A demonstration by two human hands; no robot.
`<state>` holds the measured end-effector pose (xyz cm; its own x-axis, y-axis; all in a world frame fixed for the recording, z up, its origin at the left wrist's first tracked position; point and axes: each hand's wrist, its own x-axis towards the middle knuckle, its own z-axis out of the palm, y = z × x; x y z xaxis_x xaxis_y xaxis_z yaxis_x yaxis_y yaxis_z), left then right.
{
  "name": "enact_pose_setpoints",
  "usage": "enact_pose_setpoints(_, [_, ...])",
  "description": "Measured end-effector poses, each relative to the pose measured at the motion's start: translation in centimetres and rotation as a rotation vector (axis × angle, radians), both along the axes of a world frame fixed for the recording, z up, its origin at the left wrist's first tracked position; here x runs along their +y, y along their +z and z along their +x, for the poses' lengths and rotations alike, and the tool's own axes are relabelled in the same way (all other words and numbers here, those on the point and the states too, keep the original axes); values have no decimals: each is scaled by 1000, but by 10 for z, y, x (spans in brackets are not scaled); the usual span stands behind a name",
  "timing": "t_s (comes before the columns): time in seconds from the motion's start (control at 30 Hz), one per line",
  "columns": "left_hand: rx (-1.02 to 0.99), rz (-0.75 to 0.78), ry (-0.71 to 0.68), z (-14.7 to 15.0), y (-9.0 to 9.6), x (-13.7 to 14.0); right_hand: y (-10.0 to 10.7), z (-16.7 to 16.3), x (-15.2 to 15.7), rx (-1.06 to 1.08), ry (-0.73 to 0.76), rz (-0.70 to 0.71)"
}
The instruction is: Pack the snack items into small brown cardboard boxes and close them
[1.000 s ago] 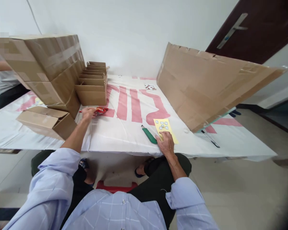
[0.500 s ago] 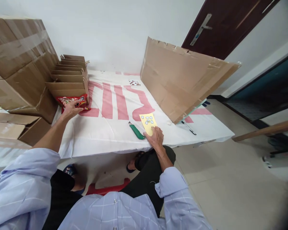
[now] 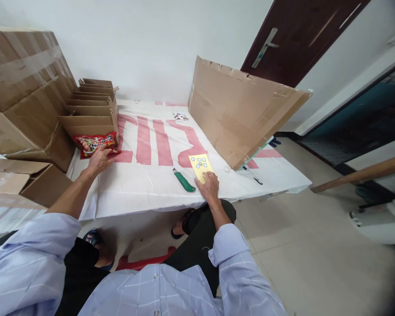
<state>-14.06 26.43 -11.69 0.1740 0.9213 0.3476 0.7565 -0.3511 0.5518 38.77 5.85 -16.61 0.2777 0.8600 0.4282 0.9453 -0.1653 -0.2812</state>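
On the left, my left hand (image 3: 100,159) is at the near edge of a red snack packet (image 3: 91,141), its fingers stretched out and touching the front. The packet leans against the front of a cardboard box with dividers (image 3: 88,119). Over the lower end of a yellow card (image 3: 200,164) lies my right hand (image 3: 210,186), thumb at the card's left edge and fingers curled on it. Small pale blue squares are printed on that card. Just left of it rests a green utility knife (image 3: 184,181).
Large taped cartons (image 3: 29,87) and a low open box (image 3: 26,180) stand left. A cardboard sheet (image 3: 240,109) leans on the right, with a pen (image 3: 253,175) at its foot. A small patterned card (image 3: 180,116) lies farther back on the white cloth (image 3: 145,184).
My left hand has drawn back slightly toward me, so more of the red packet's front shows. My right hand stays on the yellow card. The whole view has shifted a little.
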Motion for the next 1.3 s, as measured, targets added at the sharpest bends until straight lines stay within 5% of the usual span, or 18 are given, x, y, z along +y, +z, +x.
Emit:
enact_pose_setpoints(0.2, [-2,7,39,5,4,-16,7,-3,-14,-16,-35,-91])
enact_pose_setpoints(0.33, [14,-2,4,13,12,-37,13,-2,-9,11,15,-25])
enact_pose_setpoints(0.57, [-7,156,16,17,43,-132,10,-18,-4,73,424,109])
enact_pose_setpoints(0.77, [-29,512,427,-60,105,-193,-4,-23,7,-27,450,135])
enact_pose_setpoints(0.93, [-190,301,919,-163,137,-200,-4,-29,9,-121,397,121])
enact_pose_setpoints(1.1, [-308,67,882,-206,126,-192,-2,-33,2,-169,335,95])
enact_pose_setpoints(1.3, [-324,58,723,-195,86,-188,0,-35,-2,-188,248,58])
